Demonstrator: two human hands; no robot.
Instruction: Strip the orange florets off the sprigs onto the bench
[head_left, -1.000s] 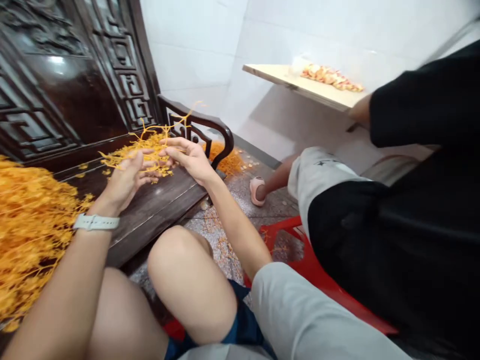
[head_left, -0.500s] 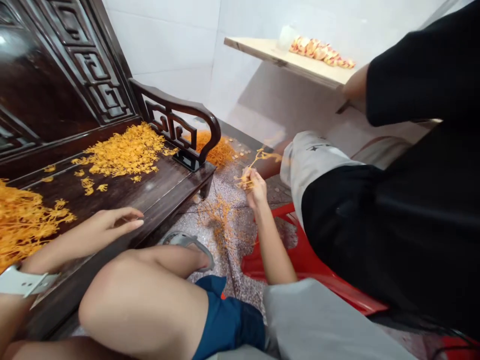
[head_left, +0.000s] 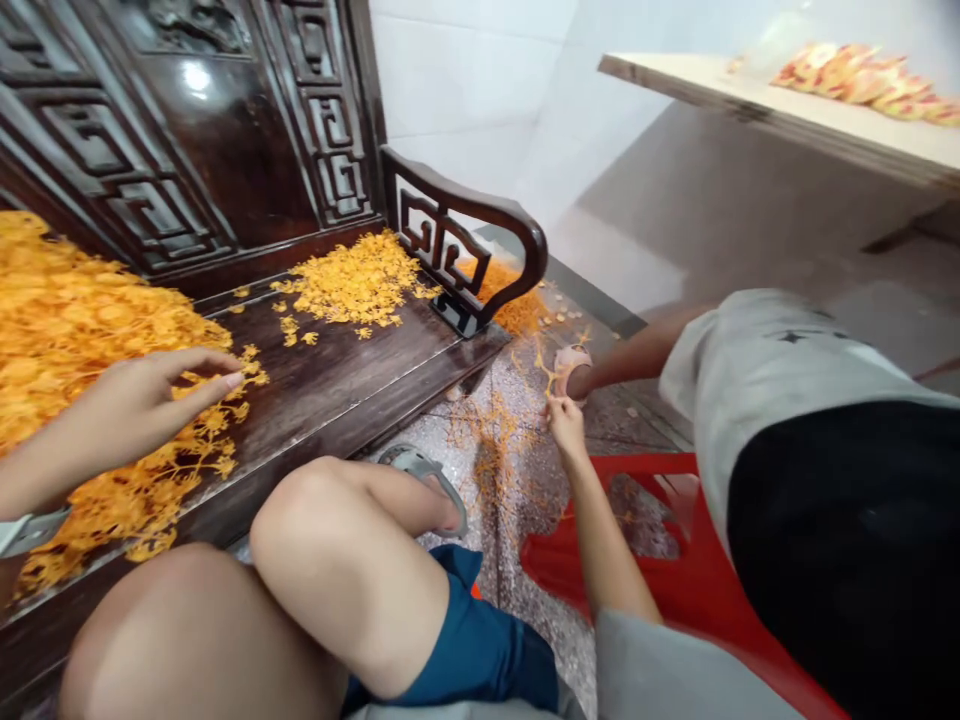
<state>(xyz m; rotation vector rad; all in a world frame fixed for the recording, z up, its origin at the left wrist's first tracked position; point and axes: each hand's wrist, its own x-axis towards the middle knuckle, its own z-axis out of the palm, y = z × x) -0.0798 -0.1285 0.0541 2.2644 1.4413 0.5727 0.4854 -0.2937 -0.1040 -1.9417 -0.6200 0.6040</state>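
My left hand (head_left: 154, 400) hovers at the right edge of a large heap of orange branched plastic pieces (head_left: 97, 310) on a dark wooden bench (head_left: 330, 385); its thumb and fingers are apart with nothing between them. Over the floor, my right hand (head_left: 568, 425) pinches a thin, branching orange plastic sprue (head_left: 550, 378) that sticks up past the fingertips. A smaller pile of loose orange pieces (head_left: 352, 285), shaped like little hands, lies farther back on the bench. Bare orange sprues (head_left: 495, 445) are scattered on the floor below my right hand.
Beside the bench's carved armrest (head_left: 536, 250) lies another orange heap (head_left: 510, 300) on the floor. A phone-like black object (head_left: 457, 315) rests by the armrest. A red plastic stool (head_left: 637, 570) and a seated person's leg (head_left: 750, 350) are at right, below a wooden board (head_left: 690, 85).
The view has swung left, showing more of the large heap. My left hand has moved back over the heap's edge. My right hand still holds the sprue.
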